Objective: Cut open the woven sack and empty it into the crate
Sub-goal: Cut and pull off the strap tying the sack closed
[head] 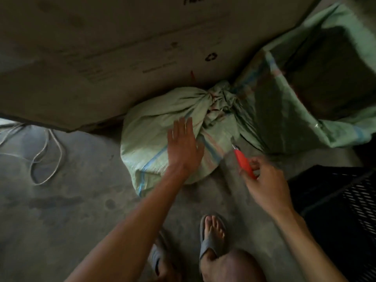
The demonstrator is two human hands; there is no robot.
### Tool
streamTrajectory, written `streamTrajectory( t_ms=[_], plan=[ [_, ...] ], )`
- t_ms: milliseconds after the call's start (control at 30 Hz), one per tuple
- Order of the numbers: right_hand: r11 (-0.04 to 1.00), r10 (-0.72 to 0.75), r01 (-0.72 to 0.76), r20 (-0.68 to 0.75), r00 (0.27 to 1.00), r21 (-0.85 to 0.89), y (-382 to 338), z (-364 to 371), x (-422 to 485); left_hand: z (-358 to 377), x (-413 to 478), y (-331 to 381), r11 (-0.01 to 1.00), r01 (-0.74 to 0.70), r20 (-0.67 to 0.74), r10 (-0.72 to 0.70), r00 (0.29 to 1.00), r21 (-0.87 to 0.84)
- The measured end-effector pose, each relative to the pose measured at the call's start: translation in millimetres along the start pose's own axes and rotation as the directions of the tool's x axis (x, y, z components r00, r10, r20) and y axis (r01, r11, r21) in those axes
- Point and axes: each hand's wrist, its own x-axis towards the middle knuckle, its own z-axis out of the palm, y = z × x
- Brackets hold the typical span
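Observation:
A pale green woven sack [150, 139] with blue and pink stripes lies on the concrete floor, its neck tied in a knot [218, 100] at the upper right. My left hand [184, 145] rests flat on the sack with fingers spread. My right hand [264, 184] holds a red-handled cutter [243, 161] whose short metal blade points up toward the sack's right side, just off the fabric. A black mesh crate [345, 200] stands at the right edge, partly cut off by the frame.
A large cardboard sheet [122, 58] leans behind the sack. A second green woven sack [305, 88] lies at the upper right. Loose white cord [46, 155] curls on the floor at left. My feet in grey sandals [211, 235] stand below.

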Motion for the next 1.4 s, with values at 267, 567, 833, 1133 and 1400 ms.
streamTrajectory(
  t_ms=[267,567,833,1133,1400],
  plan=[
    [0.977,-0.113,0.149,-0.221,0.969,0.152,20.7,42.9,113.3,20.0,162.0,18.0,0.989,-0.148,-0.234,0.149,0.961,0.022],
    [0.917,-0.336,0.387,-0.337,0.879,0.094,19.2,60.5,168.9,63.7,205.8,10.4,0.947,-0.145,-0.092,0.178,0.980,0.287],
    [0.846,-0.474,0.528,-0.355,0.806,0.070,9.0,58.4,123.4,60.9,142.9,-32.7,0.979,-0.152,-0.315,0.187,0.930,0.133],
    [0.727,-0.610,0.681,-0.377,0.697,0.084,-53.9,5.7,27.8,-11.1,57.8,-77.0,0.955,-0.205,-0.349,0.120,0.929,-0.217],
    [0.613,-0.722,0.781,-0.315,0.616,0.122,-119.6,21.2,-20.6,-40.4,-16.0,-102.9,0.487,-0.265,-0.377,-0.145,0.915,-0.832]
  ],
)
